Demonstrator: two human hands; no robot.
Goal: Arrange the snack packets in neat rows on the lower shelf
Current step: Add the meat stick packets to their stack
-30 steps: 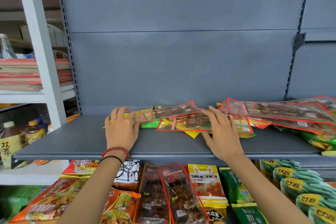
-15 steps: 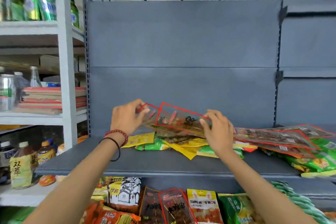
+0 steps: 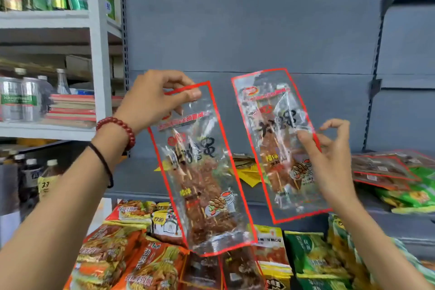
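Hands: the left hand [image 3: 150, 101] pinches the top seam of the left skewer packet [image 3: 200, 172], a long clear plastic sleeve edged in red, between thumb and fingers. The right hand [image 3: 329, 155] pinches the right edge of the right skewer packet [image 3: 275, 139], an identical red-edged clear sleeve, about midway down, with the thumb on the front and the spare fingers loosely curled.
Packets' place: both hang in the air in front of the grey metal shelf board [image 3: 131, 172], tops leaning slightly left. They are apart from each other and touch nothing but the hands.
Handling: they look light and floppy. The glossy film is probably slippery, and the wooden sticks inside should stiffen them lengthways but could pierce the film if bent.
Where to hold: the flat sealed margins at top or bottom seem safest. A one-sided pinch at mid-length lets the sleeve swing.
On the board: crumpled yellow packets [image 3: 247, 172] lie behind the held pair. At the board's right end, more red-edged skewer packets [image 3: 381, 167] lie flat, overlapping, on top of green packets [image 3: 412, 195].
Below the board: orange noodle packets [image 3: 117, 254] lie toward the left, a yellow packet [image 3: 270, 249] under the middle and dark green packets [image 3: 313, 261] toward the right.
Step in hand: probably checking both fronts before laying them side by side.
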